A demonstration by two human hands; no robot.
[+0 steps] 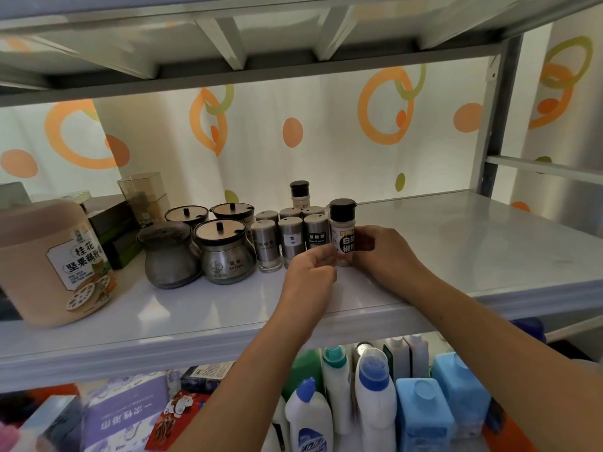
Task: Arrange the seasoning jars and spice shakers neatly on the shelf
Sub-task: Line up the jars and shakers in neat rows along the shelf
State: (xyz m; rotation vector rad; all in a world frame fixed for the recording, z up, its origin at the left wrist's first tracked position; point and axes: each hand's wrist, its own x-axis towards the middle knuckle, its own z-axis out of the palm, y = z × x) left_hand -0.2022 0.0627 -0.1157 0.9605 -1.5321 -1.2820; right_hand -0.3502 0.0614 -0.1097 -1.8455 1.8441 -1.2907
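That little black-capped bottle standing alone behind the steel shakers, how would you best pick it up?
Probably by its black cap, from straight above. The back bottle stands upright, with rows of steel shakers in front hiding its lower body, so only the top is free to pinch. The left hand and right hand hold the white pepper bottle.

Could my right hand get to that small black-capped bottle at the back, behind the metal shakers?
Probably, once the right hand lets go of the pepper bottle. The back bottle pokes above the shakers, and the shelf right of them is bare, so it could reach round.
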